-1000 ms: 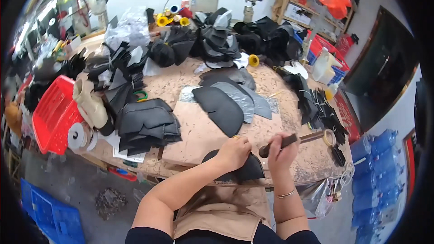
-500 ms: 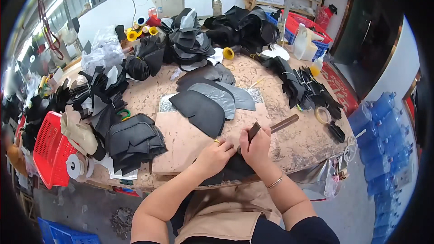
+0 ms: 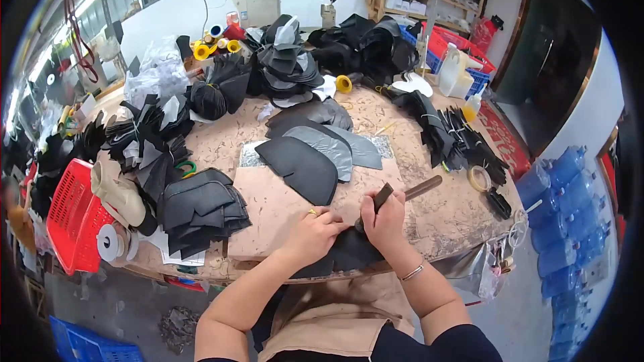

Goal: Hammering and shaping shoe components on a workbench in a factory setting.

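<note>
By the left edge of the worktable (image 3: 456, 222), a red basket (image 3: 67, 218), a beige boot (image 3: 119, 196) and a white spool (image 3: 107, 244) are seen. Just in from them, near the front-left corner, black cut pieces are piled in a loose stack (image 3: 204, 213); whether these are finished or waiting cannot be told. Further right, the left hand (image 3: 312, 233) is laid with its fingers bunched together and its fingertips pressed down at the far side of a black piece (image 3: 355, 255); whether an edge is pinched cannot be told. That piece is placed at the middle of the front edge, partly hidden by both hands, and is judged unfinished, since both hands are engaged there; how much of it has been done is not shown. Beyond it, across the far edge of a pale board (image 3: 268, 222), a fan of black and grey pieces (image 3: 305, 167) is spread, not being handled. By the right hand (image 3: 384, 220), a hammer-like tool (image 3: 424, 188) is tightly gripped, its lower end close beside the left fingertips; contact with the piece cannot be made out. Toward the right edge, a tape roll (image 3: 479, 178) and tied black bundles (image 3: 473, 144) are left untouched.
</note>
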`<state>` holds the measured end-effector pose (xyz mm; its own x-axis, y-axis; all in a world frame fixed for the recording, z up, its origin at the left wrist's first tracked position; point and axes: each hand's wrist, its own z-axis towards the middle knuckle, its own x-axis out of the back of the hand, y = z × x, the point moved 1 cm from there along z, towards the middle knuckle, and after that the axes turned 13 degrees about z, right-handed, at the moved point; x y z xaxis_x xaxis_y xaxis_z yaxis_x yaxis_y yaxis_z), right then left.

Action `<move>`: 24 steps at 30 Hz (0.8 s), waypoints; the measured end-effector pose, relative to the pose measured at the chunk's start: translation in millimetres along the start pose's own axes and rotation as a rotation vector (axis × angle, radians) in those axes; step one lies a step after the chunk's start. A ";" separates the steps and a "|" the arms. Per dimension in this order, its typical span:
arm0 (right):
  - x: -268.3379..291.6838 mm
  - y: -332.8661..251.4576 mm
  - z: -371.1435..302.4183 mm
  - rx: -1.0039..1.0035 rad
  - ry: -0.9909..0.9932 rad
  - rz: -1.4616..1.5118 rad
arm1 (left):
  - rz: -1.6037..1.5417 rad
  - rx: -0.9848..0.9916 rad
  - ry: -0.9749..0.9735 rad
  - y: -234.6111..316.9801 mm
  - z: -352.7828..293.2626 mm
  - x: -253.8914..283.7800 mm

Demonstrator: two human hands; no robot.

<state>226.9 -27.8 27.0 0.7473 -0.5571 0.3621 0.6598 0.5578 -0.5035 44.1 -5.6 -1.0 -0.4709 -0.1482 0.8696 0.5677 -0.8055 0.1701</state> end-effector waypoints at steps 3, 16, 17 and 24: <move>1.3 -2.1 6.8 -0.054 -0.050 0.042 | 0.006 -0.053 -0.016 1.1 -2.9 -3.7; -7.2 6.0 2.7 -0.121 0.014 0.146 | 0.059 -0.044 0.048 6.1 0.7 2.2; -8.6 7.8 -1.0 -0.178 0.003 0.101 | 0.055 -0.036 0.045 7.1 -2.8 -0.4; -9.8 5.2 7.5 -0.040 -0.092 0.062 | -0.127 0.002 -0.092 -10.9 -3.4 -2.1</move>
<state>223.6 -14.8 26.7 0.7921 -0.4622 0.3987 0.6095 0.5633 -0.5578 36.7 1.5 -6.3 -0.4752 0.0080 0.8798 0.5091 -0.8131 0.2823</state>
